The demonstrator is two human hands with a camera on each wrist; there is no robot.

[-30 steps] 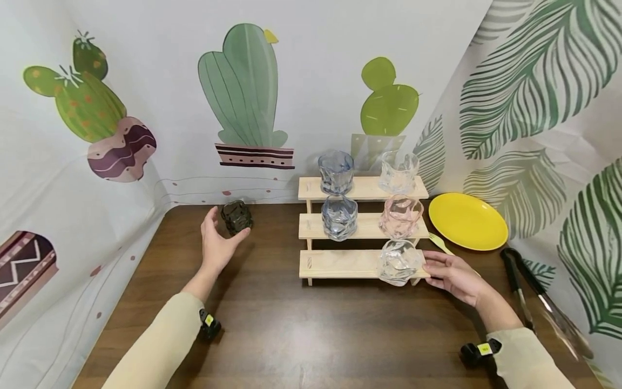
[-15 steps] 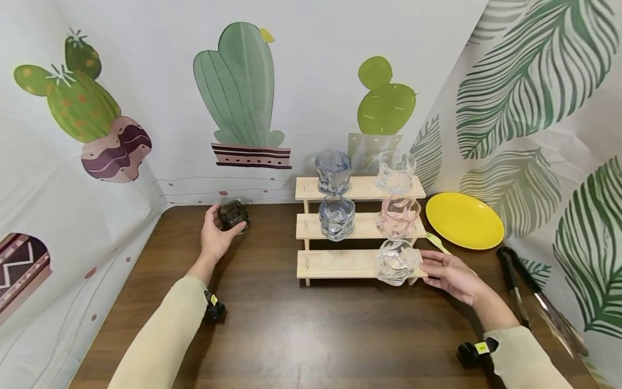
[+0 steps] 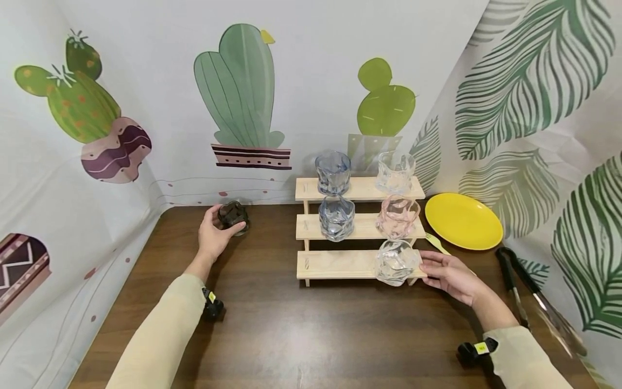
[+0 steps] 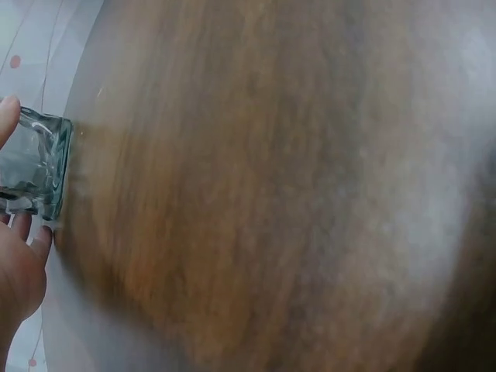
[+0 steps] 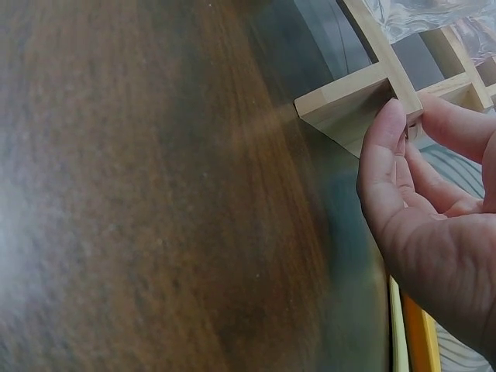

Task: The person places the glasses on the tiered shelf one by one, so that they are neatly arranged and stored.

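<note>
At the table's far left, my left hand [image 3: 214,239] grips a dark smoky glass [image 3: 233,213], thumb on the near side and fingers behind. In the left wrist view that glass [image 4: 39,170] shows greenish between thumb and fingers, at the frame's edge. A three-tier wooden shelf [image 3: 340,265] stands right of centre. My right hand [image 3: 452,278] pinches the right end of its lowest tier; the right wrist view shows thumb and fingers on the board's end [image 5: 403,89]. Beside them on that tier sits a clear glass [image 3: 396,265].
Two blue glasses, the upper [image 3: 332,173] and the middle [image 3: 337,219], stand on the shelf's left. On its right are a clear glass [image 3: 396,173] and a pink one [image 3: 398,217]. A yellow plate [image 3: 464,221], pale fork [image 3: 437,243] and black-handled tongs [image 3: 539,300] lie further right.
My left hand has closed in from beside the dark glass and now has its fingers round it. My right hand keeps its place at the shelf's end.
</note>
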